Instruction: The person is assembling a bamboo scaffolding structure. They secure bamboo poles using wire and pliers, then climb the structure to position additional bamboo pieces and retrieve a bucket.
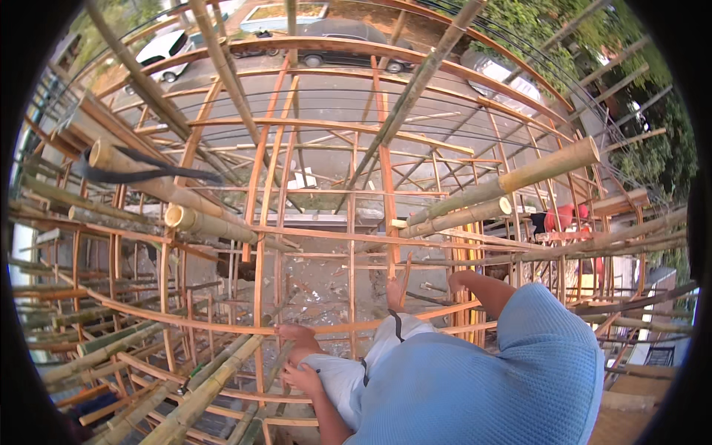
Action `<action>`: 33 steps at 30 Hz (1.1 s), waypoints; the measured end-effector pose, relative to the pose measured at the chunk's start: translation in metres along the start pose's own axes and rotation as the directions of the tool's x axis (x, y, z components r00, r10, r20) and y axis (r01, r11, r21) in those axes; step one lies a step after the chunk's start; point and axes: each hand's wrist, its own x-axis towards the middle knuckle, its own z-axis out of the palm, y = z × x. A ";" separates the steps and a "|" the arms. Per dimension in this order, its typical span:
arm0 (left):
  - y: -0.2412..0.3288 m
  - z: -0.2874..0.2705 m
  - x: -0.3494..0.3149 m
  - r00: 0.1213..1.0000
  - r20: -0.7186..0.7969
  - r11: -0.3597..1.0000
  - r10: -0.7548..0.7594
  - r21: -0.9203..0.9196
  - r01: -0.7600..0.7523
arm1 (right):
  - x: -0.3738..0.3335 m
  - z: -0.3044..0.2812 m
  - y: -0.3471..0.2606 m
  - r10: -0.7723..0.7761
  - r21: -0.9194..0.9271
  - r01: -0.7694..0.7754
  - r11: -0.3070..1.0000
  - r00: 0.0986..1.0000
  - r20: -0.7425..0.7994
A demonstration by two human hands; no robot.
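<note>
My left hand [302,379] lies against the light shorts [335,374] at my left thigh, its fingers apart and holding nothing I can see. My bent left knee [298,333] is beside an upright wooden strip [259,297]. Out to the right, my right hand [461,280] is curled close to several upright yellowish wooden strips [464,256]; its fingers are mostly hidden, so a grip on one cannot be made out. A dark cord [398,325] hangs over the shorts.
Bamboo poles and thin timbers form scaffolding around me. Cut bamboo ends [178,216] jut out on the left, and a thick pole [545,167] on the right. A dark strap [152,172] crosses the left pole. Far below are rubble ground [315,285] and parked cars; a red helmet [558,217] shows rightward.
</note>
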 end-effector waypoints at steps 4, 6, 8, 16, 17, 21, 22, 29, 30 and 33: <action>0.148 -0.066 0.015 0.895 0.145 0.590 0.422 -0.794 -0.149 | -0.015 0.080 0.099 0.178 0.794 0.319 0.517 0.867 -0.465; 0.273 -0.139 -0.007 0.768 0.069 0.380 0.637 -0.895 -0.235 | -0.052 0.095 0.103 0.431 0.813 0.548 0.194 0.697 -0.573; 0.387 -0.201 -0.048 0.595 -0.100 0.197 0.797 -0.889 -0.414 | -0.037 0.139 0.116 0.582 0.815 0.579 0.016 0.658 -0.478; 0.719 -0.375 -0.324 -0.487 -0.514 -0.659 0.706 -0.227 -0.717 | -0.006 0.274 0.088 0.567 0.988 0.022 0.155 0.817 -0.107; 0.747 -0.383 -0.355 -0.519 -0.505 -0.666 0.689 -0.160 -0.729 | 0.003 0.282 0.098 0.519 0.995 0.006 0.100 0.853 -0.057; 0.845 -0.324 -0.429 -0.569 -0.266 -0.616 0.778 -0.147 -0.774 | 0.115 0.435 0.127 0.455 0.992 -0.126 -0.012 0.883 0.118; 0.858 -0.315 -0.435 -0.563 -0.137 -0.579 0.815 -0.170 -0.797 | 0.124 0.437 0.135 0.457 0.997 -0.083 -0.005 0.886 0.076; 0.859 -0.318 -0.432 -0.304 0.091 -0.279 0.948 -0.217 -0.935 | 0.107 0.449 0.162 0.465 0.999 -0.010 0.033 0.885 -0.007; 0.862 -0.316 -0.436 -0.319 0.101 -0.290 0.942 -0.230 -0.929 | 0.100 0.462 0.166 0.481 0.999 -0.036 0.031 0.877 0.017; 0.869 -0.305 -0.440 -0.378 0.085 -0.343 0.922 -0.275 -0.898 | 0.089 0.471 0.177 0.382 0.866 0.065 0.495 0.879 -0.284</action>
